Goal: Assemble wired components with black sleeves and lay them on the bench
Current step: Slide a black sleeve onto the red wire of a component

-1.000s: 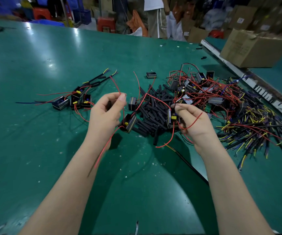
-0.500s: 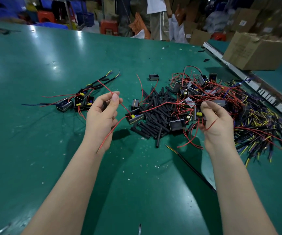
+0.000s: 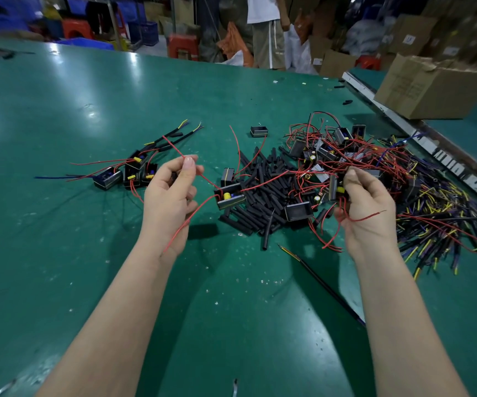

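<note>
Both hands hold red wires over the green bench (image 3: 59,253).

Left hand (image 3: 171,196), centre-left, pinches a red wire (image 3: 202,179) running to a component (image 3: 230,197) beside the sleeve pile (image 3: 263,184) at centre. Right hand (image 3: 366,204) curls round another component (image 3: 335,187) and its wire, before the tangled heap (image 3: 374,156) at right. Finished units (image 3: 128,174) lie upper left.

Left hand (image 3: 171,193) raised, fingers pinched, right hand (image 3: 366,207) curled

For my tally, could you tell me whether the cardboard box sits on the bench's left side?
No, the cardboard box sits at the far right.
</note>
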`<act>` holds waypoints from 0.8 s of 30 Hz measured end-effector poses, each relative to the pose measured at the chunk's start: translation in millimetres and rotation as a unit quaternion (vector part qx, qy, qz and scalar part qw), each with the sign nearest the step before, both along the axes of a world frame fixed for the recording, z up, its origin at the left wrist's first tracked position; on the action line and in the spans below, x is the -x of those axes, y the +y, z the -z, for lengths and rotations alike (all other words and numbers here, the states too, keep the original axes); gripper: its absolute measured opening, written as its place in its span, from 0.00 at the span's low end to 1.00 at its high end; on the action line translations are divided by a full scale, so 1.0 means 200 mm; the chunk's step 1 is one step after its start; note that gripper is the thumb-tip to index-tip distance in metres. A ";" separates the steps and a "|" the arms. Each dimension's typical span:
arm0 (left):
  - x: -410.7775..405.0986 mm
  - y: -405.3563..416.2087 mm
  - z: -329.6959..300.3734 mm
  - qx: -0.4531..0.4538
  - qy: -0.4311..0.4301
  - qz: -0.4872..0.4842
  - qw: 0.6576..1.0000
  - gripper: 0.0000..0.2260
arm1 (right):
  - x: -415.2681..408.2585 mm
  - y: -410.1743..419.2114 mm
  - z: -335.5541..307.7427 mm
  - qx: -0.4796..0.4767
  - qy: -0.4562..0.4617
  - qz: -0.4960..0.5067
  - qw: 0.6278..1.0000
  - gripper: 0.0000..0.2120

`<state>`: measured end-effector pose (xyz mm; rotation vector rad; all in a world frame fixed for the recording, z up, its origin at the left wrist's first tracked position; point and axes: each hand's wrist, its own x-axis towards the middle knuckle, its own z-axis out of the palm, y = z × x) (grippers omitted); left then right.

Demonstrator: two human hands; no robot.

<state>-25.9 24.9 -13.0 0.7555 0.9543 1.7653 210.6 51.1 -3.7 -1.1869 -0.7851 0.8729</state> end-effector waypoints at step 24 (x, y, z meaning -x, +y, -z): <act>-0.03 -0.01 0.05 -0.031 0.413 -0.189 0.890 0.19 | 0.08 -0.05 0.03 0.034 -0.105 -0.179 0.978 0.09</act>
